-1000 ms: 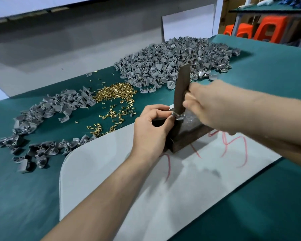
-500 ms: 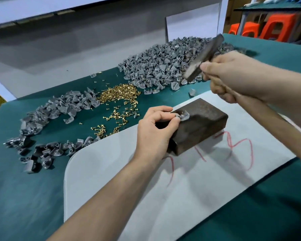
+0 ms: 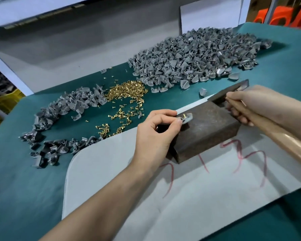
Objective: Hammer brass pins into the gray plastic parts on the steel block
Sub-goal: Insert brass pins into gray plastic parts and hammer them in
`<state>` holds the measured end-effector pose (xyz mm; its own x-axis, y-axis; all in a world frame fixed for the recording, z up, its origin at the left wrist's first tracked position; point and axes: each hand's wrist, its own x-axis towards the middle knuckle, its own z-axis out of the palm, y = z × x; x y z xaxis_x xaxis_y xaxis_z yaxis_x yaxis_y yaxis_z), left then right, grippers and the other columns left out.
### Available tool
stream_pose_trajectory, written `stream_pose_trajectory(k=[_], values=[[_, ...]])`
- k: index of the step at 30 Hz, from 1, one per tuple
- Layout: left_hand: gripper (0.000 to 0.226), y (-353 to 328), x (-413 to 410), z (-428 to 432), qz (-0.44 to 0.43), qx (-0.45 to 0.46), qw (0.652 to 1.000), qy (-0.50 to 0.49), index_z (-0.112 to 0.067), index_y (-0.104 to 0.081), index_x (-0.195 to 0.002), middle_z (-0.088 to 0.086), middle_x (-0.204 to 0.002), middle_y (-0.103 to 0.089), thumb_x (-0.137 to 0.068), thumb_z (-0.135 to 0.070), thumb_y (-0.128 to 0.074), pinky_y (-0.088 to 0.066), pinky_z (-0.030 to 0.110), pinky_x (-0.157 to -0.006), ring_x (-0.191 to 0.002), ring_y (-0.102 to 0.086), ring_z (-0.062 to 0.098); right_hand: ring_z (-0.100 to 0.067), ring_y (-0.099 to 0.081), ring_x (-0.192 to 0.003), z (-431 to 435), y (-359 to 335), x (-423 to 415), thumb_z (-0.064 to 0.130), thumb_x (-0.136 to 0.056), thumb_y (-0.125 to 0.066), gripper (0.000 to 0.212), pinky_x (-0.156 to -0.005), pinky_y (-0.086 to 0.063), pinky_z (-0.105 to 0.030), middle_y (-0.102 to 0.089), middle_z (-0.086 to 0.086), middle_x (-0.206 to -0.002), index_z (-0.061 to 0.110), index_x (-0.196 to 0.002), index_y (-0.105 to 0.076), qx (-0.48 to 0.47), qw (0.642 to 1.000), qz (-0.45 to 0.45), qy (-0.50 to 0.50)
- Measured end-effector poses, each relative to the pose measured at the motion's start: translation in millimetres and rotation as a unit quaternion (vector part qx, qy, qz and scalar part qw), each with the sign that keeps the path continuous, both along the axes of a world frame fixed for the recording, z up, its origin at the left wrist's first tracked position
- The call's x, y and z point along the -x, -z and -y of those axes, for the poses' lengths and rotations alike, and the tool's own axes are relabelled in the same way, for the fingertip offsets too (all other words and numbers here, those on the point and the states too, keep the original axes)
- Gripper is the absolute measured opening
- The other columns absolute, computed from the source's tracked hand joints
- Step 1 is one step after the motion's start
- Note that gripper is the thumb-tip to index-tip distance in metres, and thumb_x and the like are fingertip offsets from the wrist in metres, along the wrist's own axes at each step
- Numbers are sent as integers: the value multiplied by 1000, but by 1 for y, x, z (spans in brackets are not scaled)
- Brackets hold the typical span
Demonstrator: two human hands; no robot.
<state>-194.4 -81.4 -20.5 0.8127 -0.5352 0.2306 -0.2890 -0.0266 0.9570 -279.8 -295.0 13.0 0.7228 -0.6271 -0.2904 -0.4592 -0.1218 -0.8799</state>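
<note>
One gray plastic part (image 3: 187, 118), short brass pin (image 3: 184, 116) standing proud, on the rusty steel block's (image 3: 208, 127) left corner, pinched by the left hand (image 3: 156, 134). Right hand (image 3: 250, 103) grips the wooden-handled hammer (image 3: 228, 94), lowered since its raised swing; another blow seems due.

Gray part (image 3: 188, 117) with upright brass pin (image 3: 184, 115) on rusty steel block (image 3: 210, 126)

The worktop (image 3: 16, 197) has a teal cover. At its far right side lies a big heap of gray plastic parts (image 3: 198, 58). A smaller heap (image 3: 71, 105) of the same parts lies at the left and bends around toward the near side. Between the two heaps are the brass pins (image 3: 125, 89), a dense pile with loose ones scattered in front of it. On the near part lies a pale gray sheet (image 3: 111, 171) with red marks, and the steel block (image 3: 210, 129) stands on this sheet.
</note>
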Motion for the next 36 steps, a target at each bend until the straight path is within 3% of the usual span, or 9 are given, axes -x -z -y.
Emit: stream_pose_trajectory(k=[5, 8, 9, 11, 14, 16, 20, 32, 36], values=[[20, -20, 2, 15, 19, -77, 997, 5, -19, -68, -64, -9, -97, -68, -82, -10, -69, -45, 13, -82, -86, -60, -6, -26, -61, -57, -5, 13, -5, 27, -90, -58, 32, -55, -50, -32, -67, -11, -67, 5, -69, -66, 101, 994, -14, 24], [11, -67, -40, 64, 112, -113, 987, -18, -22, -68, -75, -10, -81, -68, -86, -20, -68, -47, 12, -72, -67, -58, -8, -30, -60, -84, -3, 13, -10, 25, -91, -56, 27, -66, -39, -31, -66, -14, -81, 5, -77, -68, 215, 976, -4, 11], [9, -86, -58, 78, 152, -172, 973, -23, -19, -69, -90, -7, -87, -70, -88, -27, -66, -49, 17, -77, -73, -60, -4, -32, -60, -91, -3, 13, -11, 25, -91, -55, 26, -67, -37, -30, -65, -16, -87, 3, -83, -68, 254, 967, -13, 10], [50, -105, -93, 90, 184, -323, 928, -15, -12, -53, -130, 5, -123, -63, -91, -43, -59, -45, 29, -98, -103, -60, 12, -40, -58, -89, -2, 13, -8, 29, -91, -51, 34, -65, -34, -31, -60, -23, -84, -1, -82, -64, 336, 940, -53, 24], [70, -100, -131, 52, 144, -467, 871, -41, -13, -29, -148, 10, -149, -38, -92, -44, -57, -30, 36, -113, -132, -41, 27, -40, -58, -84, 4, 14, 2, 44, -87, -54, 37, -65, -36, -34, -60, -22, -85, 9, -86, -66, 458, 877, -136, 54], [60, -87, -142, 11, 120, -512, 848, -58, -18, -38, -143, 9, -144, -44, -91, -41, -59, -33, 38, -109, -128, -45, 27, -41, -59, -91, 9, 12, 4, 47, -88, -53, 39, -67, -37, -35, -62, -22, -92, 10, -92, -67, 454, 878, -140, 51], [20, -59, -137, -39, 137, -524, 839, -47, -16, -62, -97, 7, -101, -65, -87, -34, -65, -47, 27, -72, -85, -60, 18, -41, -59, -93, 2, 14, -4, 40, -90, -50, 36, -67, -35, -36, -62, -23, -94, 7, -91, -63, 466, 877, -113, 29], [14, -43, -100, -46, 306, -517, 799, 18, -9, -68, -94, -2, -90, -67, -87, -3, -57, -40, 15, -76, -82, -60, 10, -39, -58, -96, -2, 22, 0, 36, -89, -49, 31, -68, -33, -36, -60, -20, -105, 8, -99, -57, 492, 867, -79, 21], [8, -63, -105, -58, 292, -461, 838, -19, -21, -63, -84, -12, -85, -61, -88, -14, -65, -43, 22, -82, -80, -58, 5, -40, -58, -94, -2, 21, 0, 37, -89, -50, 31, -68, -35, -36, -60, -21, -102, 8, -96, -58, 482, 872, -78, 14]])
